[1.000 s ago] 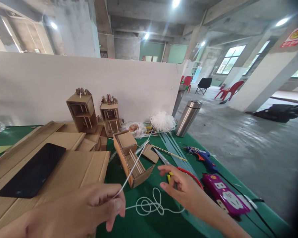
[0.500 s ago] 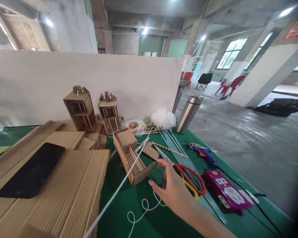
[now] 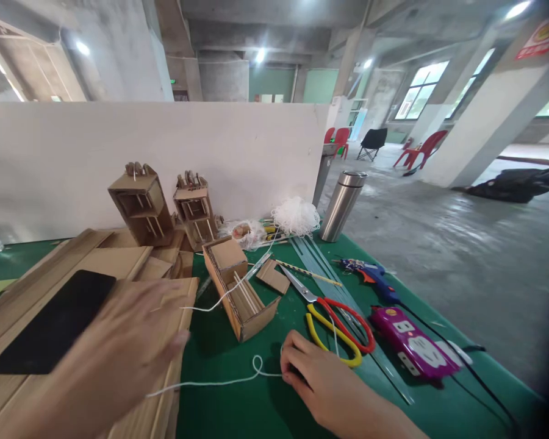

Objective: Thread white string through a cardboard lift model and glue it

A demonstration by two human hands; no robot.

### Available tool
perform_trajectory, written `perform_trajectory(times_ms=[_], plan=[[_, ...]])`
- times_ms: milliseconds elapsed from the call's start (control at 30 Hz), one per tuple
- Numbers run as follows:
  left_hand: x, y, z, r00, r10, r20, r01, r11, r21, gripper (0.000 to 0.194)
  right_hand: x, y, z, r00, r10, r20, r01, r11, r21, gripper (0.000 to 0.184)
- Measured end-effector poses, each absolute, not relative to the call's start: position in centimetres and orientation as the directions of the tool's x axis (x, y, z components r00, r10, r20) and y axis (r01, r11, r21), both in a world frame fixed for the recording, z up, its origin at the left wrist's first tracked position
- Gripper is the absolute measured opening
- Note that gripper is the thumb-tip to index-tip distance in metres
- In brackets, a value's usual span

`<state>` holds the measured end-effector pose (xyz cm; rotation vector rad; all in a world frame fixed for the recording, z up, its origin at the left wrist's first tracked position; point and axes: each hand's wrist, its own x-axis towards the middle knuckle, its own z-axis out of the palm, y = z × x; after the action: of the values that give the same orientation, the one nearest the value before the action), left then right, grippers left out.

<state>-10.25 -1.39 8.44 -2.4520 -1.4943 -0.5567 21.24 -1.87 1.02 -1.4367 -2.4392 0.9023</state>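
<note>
My right hand (image 3: 313, 372) is closed on the green tabletop with its fingertips pinching a white string (image 3: 229, 382). This string has a small loop near the fingers and runs left under my other hand. My left hand (image 3: 128, 341) is smeared by motion above the cardboard sheets, beside the black phone (image 3: 55, 320); whether it grips anything is unclear. A slack length of white string (image 3: 219, 300) comes from the string bundle (image 3: 296, 216) across an open cardboard box with sticks inside (image 3: 240, 292) toward my left fingers. Scissors with red and yellow handles (image 3: 333, 326) lie beside my right hand.
Two upright cardboard structures (image 3: 141, 204) stand by the white partition (image 3: 238, 146). A steel flask (image 3: 343, 207), a blue glue gun (image 3: 370, 277) and a purple power strip (image 3: 414, 341) line the right side. Clear strips (image 3: 320, 268) and a striped pencil (image 3: 311, 272) lie nearby.
The taut string across the front has gone slack. My left hand has come into view from the lower left. My right hand has moved down from above the scissors and closed on string.
</note>
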Motion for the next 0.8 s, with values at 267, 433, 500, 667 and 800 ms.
perform_trajectory(times_ms=[267,433,500,667,800], plan=[[0.8,2.8,5.6,0.620,0.754,0.218,0.770,-0.637,0.014,0.044,20.3,-4.7,-0.9,-0.657,0.751,-0.067,0.585,0.451,-0.674,0.009],[1.6,4.5,5.7,0.660,0.739,0.134,0.724,-0.673,0.151,0.015,23.4,-5.0,-1.6,-0.414,0.859,0.302,0.673,0.512,-0.535,0.023],[1.5,4.5,5.9,0.680,0.722,0.127,0.697,-0.690,0.194,0.016,25.2,-3.6,-1.8,-0.182,0.913,0.364,0.865,0.325,-0.382,0.022],[0.8,3.8,6.3,0.652,0.716,0.247,0.675,-0.698,0.240,0.019,27.5,-0.3,-2.5,0.005,0.980,0.201,0.989,0.025,-0.144,0.017],[-0.6,2.8,6.6,0.586,0.711,0.388,0.648,-0.699,0.304,0.019,27.7,-0.2,-2.7,0.035,0.988,0.150,0.981,-0.005,-0.194,0.013]])
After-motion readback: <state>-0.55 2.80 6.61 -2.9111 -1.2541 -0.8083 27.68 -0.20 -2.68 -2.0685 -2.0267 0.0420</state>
